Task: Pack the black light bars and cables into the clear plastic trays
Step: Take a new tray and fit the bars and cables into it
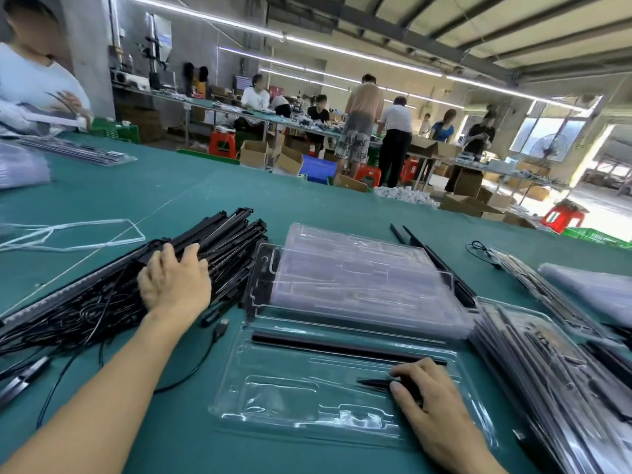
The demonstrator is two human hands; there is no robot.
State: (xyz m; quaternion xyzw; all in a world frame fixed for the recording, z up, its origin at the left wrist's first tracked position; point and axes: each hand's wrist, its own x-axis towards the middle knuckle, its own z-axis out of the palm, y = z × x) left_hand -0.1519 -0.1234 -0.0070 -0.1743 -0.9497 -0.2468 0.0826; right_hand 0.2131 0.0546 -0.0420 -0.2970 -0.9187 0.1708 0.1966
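We extend the left arm forward, left hand (174, 280) palm-down with fingers curled over the black light bars (232, 241), while the right hand (432, 405), nearer the body, pinches a thin black bar (372, 382) between thumb and forefinger.

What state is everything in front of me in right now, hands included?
Left hand, gripping light bar pile
Right hand, pinching second light bar over front tray
First light bar, seated in front tray's far slot
Front tray, open, partly filled
Tray stack, empty
Packed trays, stacked on the right
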